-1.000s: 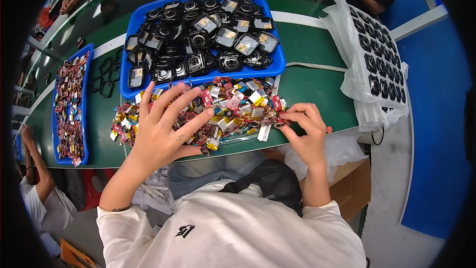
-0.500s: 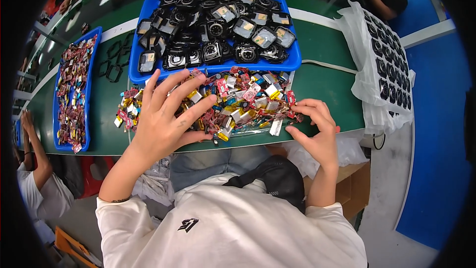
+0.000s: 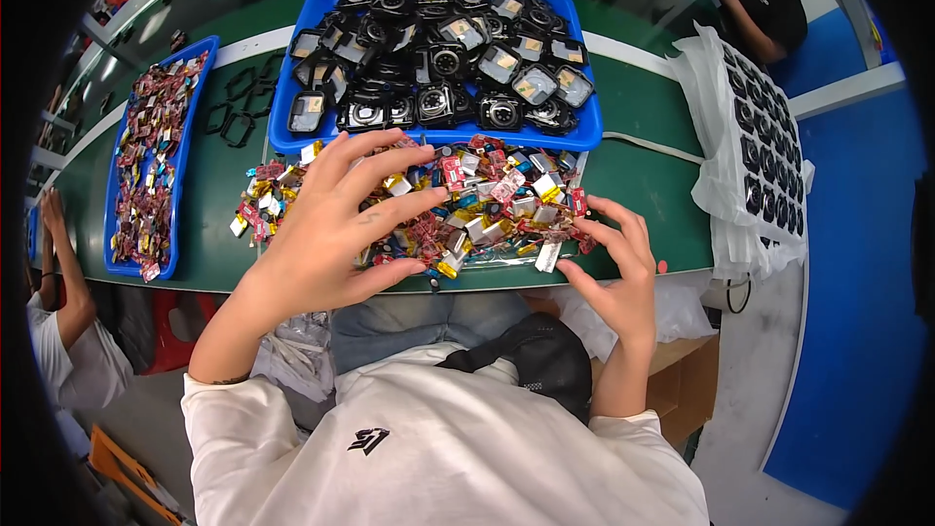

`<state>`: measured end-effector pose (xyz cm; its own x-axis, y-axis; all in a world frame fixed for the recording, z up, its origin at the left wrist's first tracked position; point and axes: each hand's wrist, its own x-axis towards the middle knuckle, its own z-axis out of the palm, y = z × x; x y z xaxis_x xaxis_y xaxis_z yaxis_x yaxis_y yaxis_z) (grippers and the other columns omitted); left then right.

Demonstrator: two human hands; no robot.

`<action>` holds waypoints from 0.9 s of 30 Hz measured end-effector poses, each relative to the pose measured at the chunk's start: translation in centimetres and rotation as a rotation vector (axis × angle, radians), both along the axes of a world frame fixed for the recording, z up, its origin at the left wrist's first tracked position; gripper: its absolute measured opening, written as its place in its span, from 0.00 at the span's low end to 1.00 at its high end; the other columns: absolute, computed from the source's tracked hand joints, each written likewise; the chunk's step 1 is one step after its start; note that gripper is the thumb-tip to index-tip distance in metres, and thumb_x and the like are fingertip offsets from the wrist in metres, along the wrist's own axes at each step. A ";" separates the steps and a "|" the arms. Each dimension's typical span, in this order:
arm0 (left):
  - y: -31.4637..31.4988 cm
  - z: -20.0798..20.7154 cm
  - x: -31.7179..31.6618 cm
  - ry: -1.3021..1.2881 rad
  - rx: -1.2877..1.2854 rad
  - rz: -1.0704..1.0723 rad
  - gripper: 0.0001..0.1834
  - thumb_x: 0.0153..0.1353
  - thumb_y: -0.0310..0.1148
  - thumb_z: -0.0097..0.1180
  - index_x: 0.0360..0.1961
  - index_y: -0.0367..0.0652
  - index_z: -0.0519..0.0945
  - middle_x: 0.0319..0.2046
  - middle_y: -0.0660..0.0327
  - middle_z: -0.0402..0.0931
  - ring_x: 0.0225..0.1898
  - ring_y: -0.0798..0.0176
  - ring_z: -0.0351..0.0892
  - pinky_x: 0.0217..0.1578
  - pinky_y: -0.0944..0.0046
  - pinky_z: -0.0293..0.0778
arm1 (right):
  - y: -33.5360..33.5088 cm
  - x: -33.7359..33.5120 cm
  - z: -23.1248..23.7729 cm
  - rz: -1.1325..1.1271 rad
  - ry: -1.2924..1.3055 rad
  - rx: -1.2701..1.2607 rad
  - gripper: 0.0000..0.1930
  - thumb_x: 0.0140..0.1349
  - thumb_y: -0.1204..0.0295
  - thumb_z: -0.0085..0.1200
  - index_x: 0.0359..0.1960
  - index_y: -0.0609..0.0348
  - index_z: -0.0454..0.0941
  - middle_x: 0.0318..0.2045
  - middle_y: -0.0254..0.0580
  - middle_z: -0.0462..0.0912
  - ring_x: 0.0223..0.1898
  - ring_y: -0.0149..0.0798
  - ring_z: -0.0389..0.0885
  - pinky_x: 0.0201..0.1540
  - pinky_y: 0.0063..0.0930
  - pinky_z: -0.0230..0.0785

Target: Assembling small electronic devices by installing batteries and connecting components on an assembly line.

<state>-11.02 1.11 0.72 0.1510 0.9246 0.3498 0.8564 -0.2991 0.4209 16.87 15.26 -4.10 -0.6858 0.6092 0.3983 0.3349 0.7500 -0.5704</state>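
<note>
A loose pile of small electronic parts (image 3: 477, 224), with silver and yellow battery cells and red circuit boards, lies on the green table in front of me. My left hand (image 3: 336, 224) is over the pile's left part, its fingers spread and nothing seen in its grasp. At the right edge of the pile is my right hand (image 3: 623, 278). Its thumb and fingers stand apart, curved around the outer parts. A whitish flat piece (image 3: 548, 256) lies just left of its thumb. Part of the pile is hidden beneath my left hand.
Behind the pile stands a large blue tray (image 3: 591, 131) heaped with black watch cases. A narrower blue tray (image 3: 181, 180) of similar parts is at left, near several black frames (image 3: 237, 129). White wrapping (image 3: 716, 166) surrounds rows of black pieces at right. Other people work nearby.
The view has shifted slightly. My right hand's thumb and fingers have opened a little wider at the pile's edge. My left hand stays spread over the parts.
</note>
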 end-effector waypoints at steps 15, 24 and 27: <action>3.4 5.2 1.1 -0.052 0.281 -0.175 0.18 0.41 0.24 0.62 0.38 0.41 0.81 0.47 0.54 0.76 0.50 0.47 0.73 0.49 0.52 0.69 | 3.4 0.3 1.8 -0.039 0.473 -0.384 0.04 0.62 0.76 0.53 0.35 0.63 0.73 0.38 0.44 0.79 0.33 0.27 0.77 0.29 0.18 0.66; 7.9 7.5 1.4 -0.338 0.256 -0.122 0.15 0.44 0.23 0.65 0.37 0.36 0.81 0.35 0.55 0.81 0.38 0.57 0.80 0.41 0.63 0.72 | 6.3 -7.5 9.0 0.245 0.665 -0.811 0.07 0.64 0.72 0.51 0.40 0.62 0.71 0.32 0.44 0.82 0.29 0.24 0.77 0.29 0.16 0.67; 8.7 8.6 1.4 -0.293 0.378 -0.119 0.22 0.39 0.27 0.70 0.40 0.38 0.80 0.42 0.55 0.80 0.44 0.57 0.78 0.45 0.62 0.71 | 6.2 -10.1 11.5 0.354 0.709 -0.884 0.10 0.64 0.72 0.52 0.43 0.63 0.69 0.33 0.45 0.82 0.31 0.27 0.80 0.31 0.17 0.71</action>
